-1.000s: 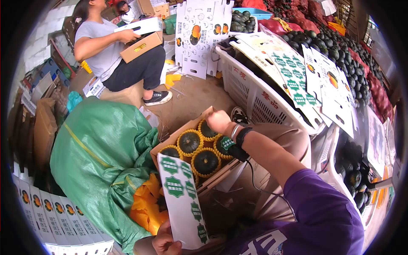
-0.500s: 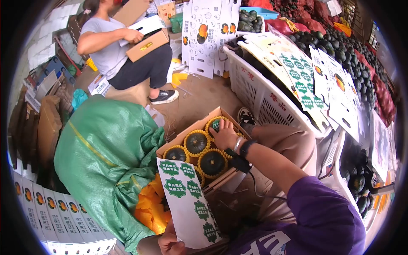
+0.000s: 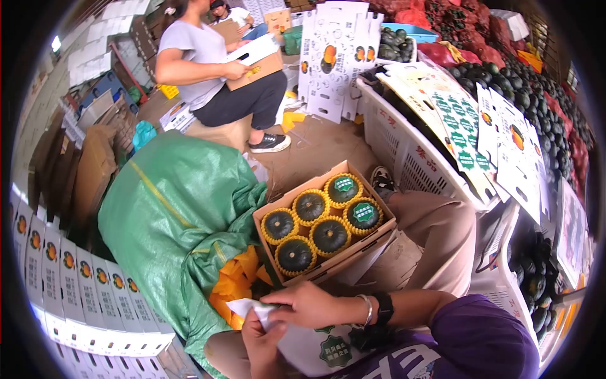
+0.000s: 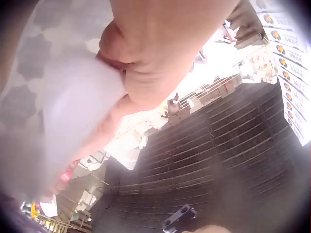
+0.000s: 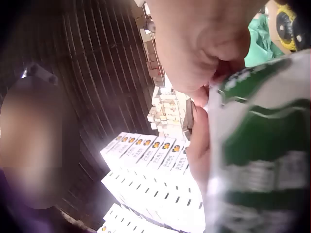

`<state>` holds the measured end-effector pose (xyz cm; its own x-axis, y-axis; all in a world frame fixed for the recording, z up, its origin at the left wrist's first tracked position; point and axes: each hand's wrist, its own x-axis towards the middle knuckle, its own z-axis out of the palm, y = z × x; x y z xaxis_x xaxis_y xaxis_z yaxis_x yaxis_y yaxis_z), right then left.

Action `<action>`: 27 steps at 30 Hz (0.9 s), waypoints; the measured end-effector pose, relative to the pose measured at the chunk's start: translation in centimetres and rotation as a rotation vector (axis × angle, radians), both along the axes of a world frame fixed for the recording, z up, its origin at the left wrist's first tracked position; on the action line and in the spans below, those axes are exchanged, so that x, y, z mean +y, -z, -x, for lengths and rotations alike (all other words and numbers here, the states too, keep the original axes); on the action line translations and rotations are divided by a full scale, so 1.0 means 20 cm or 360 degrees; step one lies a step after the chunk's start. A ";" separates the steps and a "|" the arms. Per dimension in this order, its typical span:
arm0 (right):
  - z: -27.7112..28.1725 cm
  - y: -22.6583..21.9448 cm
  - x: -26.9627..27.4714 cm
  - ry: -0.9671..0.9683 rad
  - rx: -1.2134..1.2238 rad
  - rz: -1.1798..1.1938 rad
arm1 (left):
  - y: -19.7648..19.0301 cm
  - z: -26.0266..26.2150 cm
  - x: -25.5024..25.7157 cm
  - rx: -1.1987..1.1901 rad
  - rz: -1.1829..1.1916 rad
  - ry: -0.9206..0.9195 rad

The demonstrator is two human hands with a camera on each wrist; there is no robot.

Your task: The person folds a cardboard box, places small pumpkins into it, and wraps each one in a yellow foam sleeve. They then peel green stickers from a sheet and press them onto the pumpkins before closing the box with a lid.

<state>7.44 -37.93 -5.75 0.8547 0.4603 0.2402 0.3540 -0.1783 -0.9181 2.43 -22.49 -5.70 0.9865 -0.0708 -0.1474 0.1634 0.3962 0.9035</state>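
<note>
My left hand (image 3: 262, 341) grips a white sheet of green stickers (image 3: 333, 350) low in front of my body in the head view. The right hand (image 3: 312, 306) is right beside it, fingers pinching the sheet's bent upper edge. Close up in the right wrist view, those fingers meet the edge at a green sticker (image 5: 262, 141). Beyond the hands stands an open cardboard box (image 3: 325, 273) holding several dark green pumpkins (image 3: 330, 236) in yellow foam nets. Two at its right end, a far pumpkin (image 3: 344, 185) and a nearer pumpkin (image 3: 364, 214), carry green stickers.
Left of the box bulges a green sack (image 3: 170, 196), with orange material (image 3: 237, 278) beside it. White printed cartons (image 3: 88, 290) line the lower left. A white crate (image 3: 404, 148) under flat cardboard stands right. Another person (image 3: 202, 69) sits ahead holding a carton.
My right hand has left the far-right pumpkin, which now shows a green sticker, and come back to the sheet. The sheet has lowered and bent. The head view has shifted.
</note>
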 end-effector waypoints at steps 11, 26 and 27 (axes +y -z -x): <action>-0.53 0.38 -0.26 0.0500 0.0564 -0.0039 | 0.00 -0.01 0.04 0.0046 -0.0373 0.0095; -1.08 0.85 -0.46 0.0486 -0.0405 0.1467 | 0.11 -0.10 0.08 0.0265 -0.0642 0.0023; -1.08 0.93 -0.46 0.0653 -0.0772 0.1335 | 0.10 -0.11 0.06 0.0254 -0.0633 0.0057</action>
